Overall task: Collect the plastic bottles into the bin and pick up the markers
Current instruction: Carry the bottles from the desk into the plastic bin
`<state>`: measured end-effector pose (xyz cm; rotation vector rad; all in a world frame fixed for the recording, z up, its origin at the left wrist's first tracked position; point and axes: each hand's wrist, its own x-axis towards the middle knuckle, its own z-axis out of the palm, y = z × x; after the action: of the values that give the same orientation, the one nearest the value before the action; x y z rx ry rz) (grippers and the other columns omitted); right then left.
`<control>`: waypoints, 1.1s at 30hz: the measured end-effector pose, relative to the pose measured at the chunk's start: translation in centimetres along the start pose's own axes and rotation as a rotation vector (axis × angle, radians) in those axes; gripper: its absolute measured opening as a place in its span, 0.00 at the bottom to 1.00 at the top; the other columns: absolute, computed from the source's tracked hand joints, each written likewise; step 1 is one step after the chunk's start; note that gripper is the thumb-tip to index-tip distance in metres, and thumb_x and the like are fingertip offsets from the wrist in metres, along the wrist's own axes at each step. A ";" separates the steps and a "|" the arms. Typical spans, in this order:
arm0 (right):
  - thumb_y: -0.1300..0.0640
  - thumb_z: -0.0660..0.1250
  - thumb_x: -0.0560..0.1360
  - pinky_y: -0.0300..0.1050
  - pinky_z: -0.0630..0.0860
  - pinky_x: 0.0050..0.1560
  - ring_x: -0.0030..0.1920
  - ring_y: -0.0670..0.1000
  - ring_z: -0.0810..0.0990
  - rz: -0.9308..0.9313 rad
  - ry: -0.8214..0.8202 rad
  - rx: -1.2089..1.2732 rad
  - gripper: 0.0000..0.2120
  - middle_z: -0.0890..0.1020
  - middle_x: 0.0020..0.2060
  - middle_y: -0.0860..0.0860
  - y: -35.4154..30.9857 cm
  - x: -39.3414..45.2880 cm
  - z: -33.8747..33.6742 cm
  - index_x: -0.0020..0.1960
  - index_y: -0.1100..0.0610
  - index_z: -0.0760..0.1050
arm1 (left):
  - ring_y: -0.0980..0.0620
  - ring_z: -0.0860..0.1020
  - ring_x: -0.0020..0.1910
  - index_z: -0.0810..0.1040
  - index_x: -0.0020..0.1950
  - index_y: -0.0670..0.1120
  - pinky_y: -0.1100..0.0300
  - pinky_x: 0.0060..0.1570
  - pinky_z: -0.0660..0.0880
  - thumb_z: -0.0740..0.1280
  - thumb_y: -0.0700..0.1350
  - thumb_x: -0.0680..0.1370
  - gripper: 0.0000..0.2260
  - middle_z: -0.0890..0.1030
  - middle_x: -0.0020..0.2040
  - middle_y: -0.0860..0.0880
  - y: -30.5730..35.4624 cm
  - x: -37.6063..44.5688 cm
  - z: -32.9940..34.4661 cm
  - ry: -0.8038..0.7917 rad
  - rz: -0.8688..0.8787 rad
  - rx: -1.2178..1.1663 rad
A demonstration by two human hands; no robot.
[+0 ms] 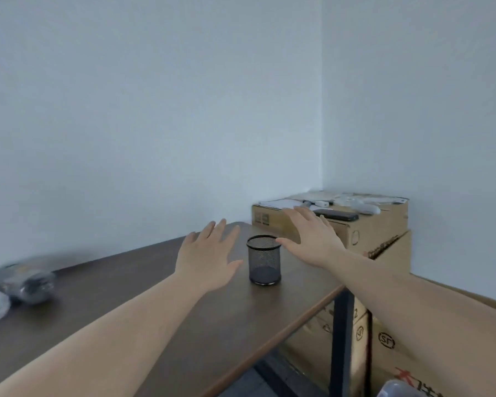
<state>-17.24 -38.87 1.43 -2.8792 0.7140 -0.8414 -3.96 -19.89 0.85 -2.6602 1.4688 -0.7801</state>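
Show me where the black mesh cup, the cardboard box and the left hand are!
black mesh cup (pixel 264 260): head view, front of its mesh wall.
cardboard box (pixel 367 227): head view, its front face.
left hand (pixel 205 260): head view, back of hand.

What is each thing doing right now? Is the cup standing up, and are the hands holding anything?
Black wire-mesh pen cup: upright on the dark wooden table, nothing seen inside.
Left hand: open, fingers spread, holds nothing.
Right hand: open, fingers spread, holds nothing.
Clear plastic bottles: lying on the table's left end, blurred.
Brown cardboard box: closed, small items lying on top.
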 end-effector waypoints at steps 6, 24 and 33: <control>0.39 0.59 0.76 0.55 0.47 0.76 0.77 0.49 0.46 -0.203 -0.025 0.127 0.32 0.54 0.77 0.49 -12.2 4.1 4.4 0.76 0.46 0.52 | 0.50 0.44 0.77 0.42 0.77 0.55 0.47 0.73 0.51 0.51 0.63 0.79 0.31 0.44 0.79 0.50 -11.6 -6.4 -0.3 -0.057 -0.247 0.106; 0.42 0.62 0.75 0.63 0.64 0.68 0.76 0.59 0.51 -0.475 -0.306 0.308 0.35 0.56 0.75 0.54 -40.5 8.6 19.1 0.76 0.46 0.48 | 0.52 0.43 0.77 0.43 0.77 0.59 0.46 0.73 0.51 0.49 0.73 0.72 0.37 0.45 0.79 0.54 -32.0 -19.8 0.4 -0.103 -0.722 0.236; 0.43 0.63 0.74 0.56 0.68 0.66 0.69 0.61 0.65 -0.321 -0.403 0.554 0.32 0.64 0.70 0.57 -48.0 11.9 24.5 0.74 0.48 0.56 | 0.51 0.44 0.77 0.44 0.77 0.58 0.46 0.73 0.52 0.46 0.75 0.71 0.39 0.46 0.79 0.53 -36.6 -20.8 2.6 -0.133 -0.792 0.273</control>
<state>24.39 -3.17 -4.84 -2.5429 -0.0287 -0.3667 17.03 16.62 -1.56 -2.9509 0.2068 -0.7159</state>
